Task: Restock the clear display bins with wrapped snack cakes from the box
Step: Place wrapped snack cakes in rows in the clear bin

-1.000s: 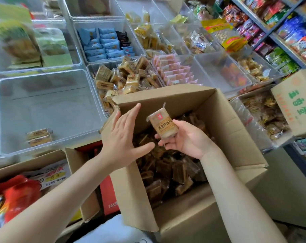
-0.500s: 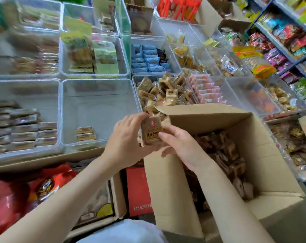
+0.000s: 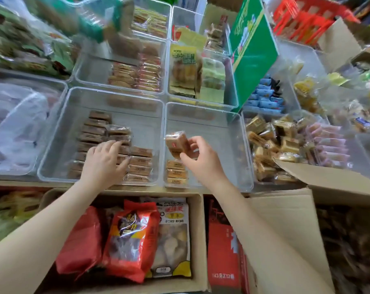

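Observation:
My right hand [image 3: 203,161] pinches a tan wrapped snack cake [image 3: 176,144] and holds it tilted above the middle clear bin [image 3: 220,143]. Three similar cakes [image 3: 175,172] lie in a short row at that bin's near left corner. My left hand [image 3: 104,164] rests with fingers spread on the rows of brown wrapped cakes [image 3: 95,129] in the clear bin to the left [image 3: 59,134]. The open cardboard box [image 3: 285,225] stands at the lower right, with dark wrapped cakes [image 3: 351,245] blurred inside it.
Below the bins sits a carton holding red snack bags [image 3: 131,238], with a red carton [image 3: 222,251] beside it. A bin heaped with tan cakes [image 3: 271,143] and pink packets [image 3: 330,145] lies to the right. A green box [image 3: 252,52] stands upright behind.
The view swung left, away from the box. Both hands left the box and reached over the bins; my right hand carried the cake over the middle bin, and my left hand went onto the left bin's cakes.

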Action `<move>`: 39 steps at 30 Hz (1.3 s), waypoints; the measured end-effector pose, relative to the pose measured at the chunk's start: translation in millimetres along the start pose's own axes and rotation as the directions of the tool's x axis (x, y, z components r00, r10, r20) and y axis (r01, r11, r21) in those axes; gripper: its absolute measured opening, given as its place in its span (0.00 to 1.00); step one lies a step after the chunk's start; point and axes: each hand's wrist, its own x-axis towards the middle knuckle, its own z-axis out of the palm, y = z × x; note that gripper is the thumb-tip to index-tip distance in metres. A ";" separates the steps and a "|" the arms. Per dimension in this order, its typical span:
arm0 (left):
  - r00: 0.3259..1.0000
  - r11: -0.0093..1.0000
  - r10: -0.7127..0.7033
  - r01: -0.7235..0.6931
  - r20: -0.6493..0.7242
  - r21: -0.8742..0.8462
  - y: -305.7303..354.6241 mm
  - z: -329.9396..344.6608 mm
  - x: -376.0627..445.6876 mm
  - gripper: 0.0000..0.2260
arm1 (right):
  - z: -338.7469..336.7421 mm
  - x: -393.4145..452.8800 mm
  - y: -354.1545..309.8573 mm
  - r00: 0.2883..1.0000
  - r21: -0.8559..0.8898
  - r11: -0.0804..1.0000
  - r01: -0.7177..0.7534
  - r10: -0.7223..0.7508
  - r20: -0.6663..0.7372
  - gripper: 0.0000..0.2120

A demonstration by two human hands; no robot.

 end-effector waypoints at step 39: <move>0.997 0.998 0.054 -0.054 -0.060 -0.012 4.4 5.0 -4.3 0.26 | 24.6 -32.9 2.1 0.919 -0.448 0.827 0.339 -0.393 -0.030 0.14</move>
